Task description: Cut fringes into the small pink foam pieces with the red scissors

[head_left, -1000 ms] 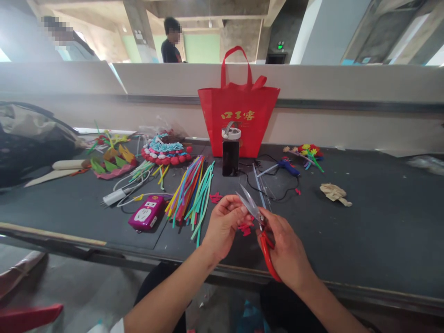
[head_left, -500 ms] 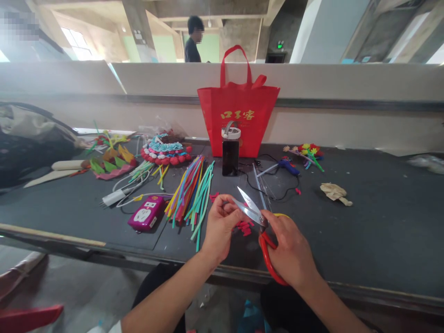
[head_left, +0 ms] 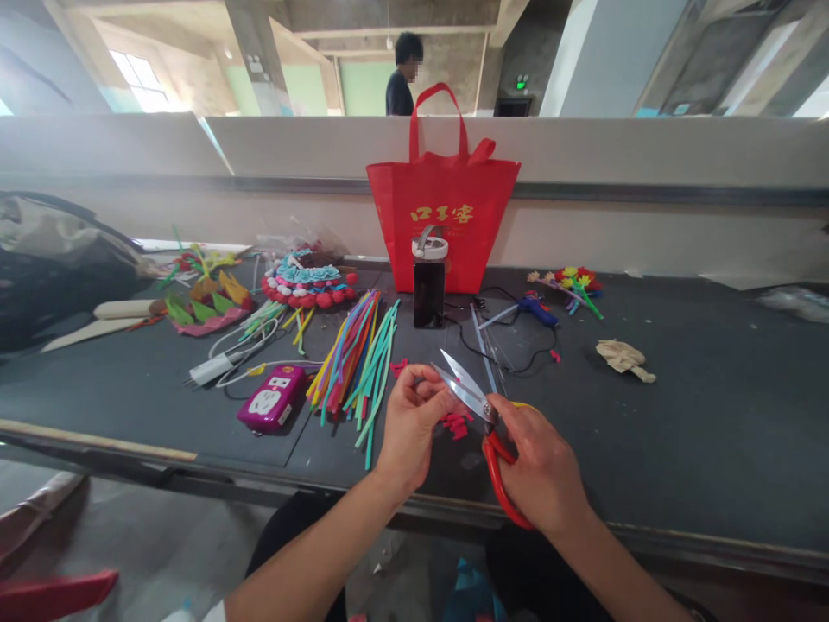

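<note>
My right hand is wrapped round the red handles of a pair of scissors, whose steel blades stand apart and point up and left. My left hand is pinched beside the blades on something small that I cannot make out. Small red cut pieces lie on the dark table just under the blades. A bundle of coloured strips lies to the left of my left hand.
A red tote bag stands at the back with a dark bottle before it. A pink power strip, white cables, paper flowers, a blue glue gun and a crumpled scrap lie around. A person stands beyond the partition.
My hands and the scissors have sunk slightly toward the table, and the blades now lie flatter. The person behind the partition has walked to the right.
</note>
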Demonstrator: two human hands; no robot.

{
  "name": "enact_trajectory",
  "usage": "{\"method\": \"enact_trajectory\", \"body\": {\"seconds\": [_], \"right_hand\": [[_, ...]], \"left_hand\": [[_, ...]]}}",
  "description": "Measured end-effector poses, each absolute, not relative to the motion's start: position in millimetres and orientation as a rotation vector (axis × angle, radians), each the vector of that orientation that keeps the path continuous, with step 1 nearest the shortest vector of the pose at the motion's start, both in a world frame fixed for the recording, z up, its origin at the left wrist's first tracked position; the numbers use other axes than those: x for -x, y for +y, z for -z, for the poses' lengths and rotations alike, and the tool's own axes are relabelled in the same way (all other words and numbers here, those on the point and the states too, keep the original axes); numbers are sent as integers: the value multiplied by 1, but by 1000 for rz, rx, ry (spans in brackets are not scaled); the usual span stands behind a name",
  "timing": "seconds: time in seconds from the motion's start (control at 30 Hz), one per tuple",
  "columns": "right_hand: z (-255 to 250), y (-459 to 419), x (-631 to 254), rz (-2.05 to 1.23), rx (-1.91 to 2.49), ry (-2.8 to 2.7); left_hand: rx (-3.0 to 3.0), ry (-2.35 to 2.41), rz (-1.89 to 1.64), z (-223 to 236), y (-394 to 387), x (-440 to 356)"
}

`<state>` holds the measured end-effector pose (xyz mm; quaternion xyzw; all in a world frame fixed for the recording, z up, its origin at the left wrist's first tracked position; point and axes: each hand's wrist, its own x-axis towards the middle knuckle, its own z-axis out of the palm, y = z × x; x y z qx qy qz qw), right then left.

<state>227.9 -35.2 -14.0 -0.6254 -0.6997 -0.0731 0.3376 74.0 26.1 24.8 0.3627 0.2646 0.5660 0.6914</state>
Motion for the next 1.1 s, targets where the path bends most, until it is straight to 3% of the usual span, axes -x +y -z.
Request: {"method": "enact_trajectory", "body": {"seconds": [1.1], "right_hand": [[7,-39,-223,277,1753,-1821]], "left_hand": [[-797,611,-1302,-21,24,-78]]}}
